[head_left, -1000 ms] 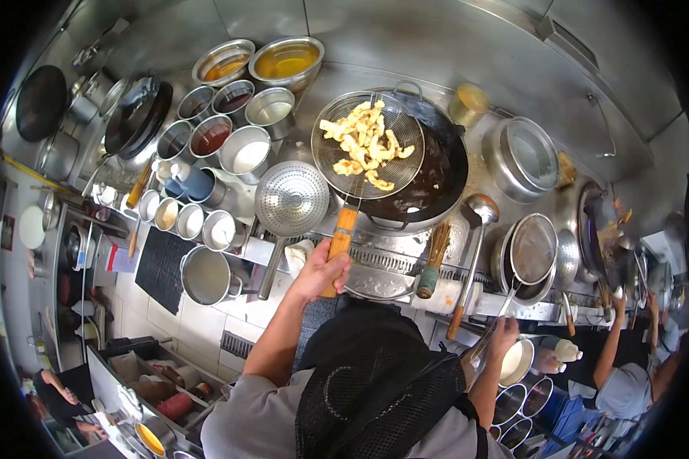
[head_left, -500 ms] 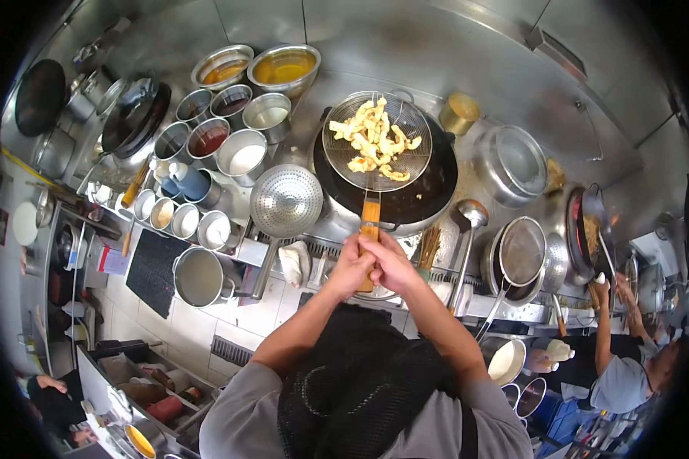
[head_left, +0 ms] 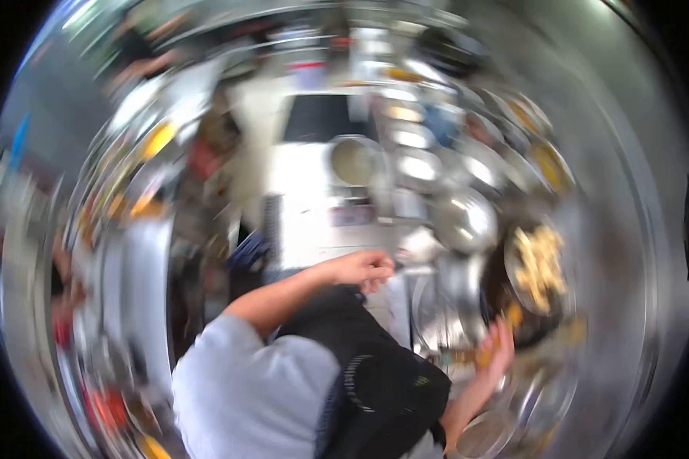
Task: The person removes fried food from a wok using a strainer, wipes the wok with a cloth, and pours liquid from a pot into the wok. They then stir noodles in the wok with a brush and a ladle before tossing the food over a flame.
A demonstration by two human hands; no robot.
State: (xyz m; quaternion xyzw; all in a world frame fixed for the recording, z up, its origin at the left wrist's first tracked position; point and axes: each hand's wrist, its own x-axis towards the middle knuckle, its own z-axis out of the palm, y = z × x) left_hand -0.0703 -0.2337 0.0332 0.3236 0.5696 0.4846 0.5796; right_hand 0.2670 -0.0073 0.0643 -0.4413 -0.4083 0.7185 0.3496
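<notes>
Motion blurs the view. My right hand [head_left: 497, 348] is closed around the wooden handle of a mesh strainer [head_left: 511, 271], at the right. Pale golden fried pieces [head_left: 540, 268] lie in the strainer, over a dark wok [head_left: 540, 330]. My left hand [head_left: 366, 269] is off the handle, in front of my body, its fingers curled with nothing visible in them. A white cloth [head_left: 419, 245] and a perforated ladle [head_left: 465, 220] are beyond it to the right.
A pot [head_left: 352, 161] stands ahead, beside a row of small containers [head_left: 419, 167] and metal bowls. A black mat [head_left: 321, 117] lies on the pale floor. Shelving and a counter [head_left: 136, 283] run along the left. Part of another person [head_left: 142, 57] shows at the upper left.
My body and view have turned left, so the wok and strainer now appear at the right. My left hand has let go of the handle and moved away; my right hand still holds it.
</notes>
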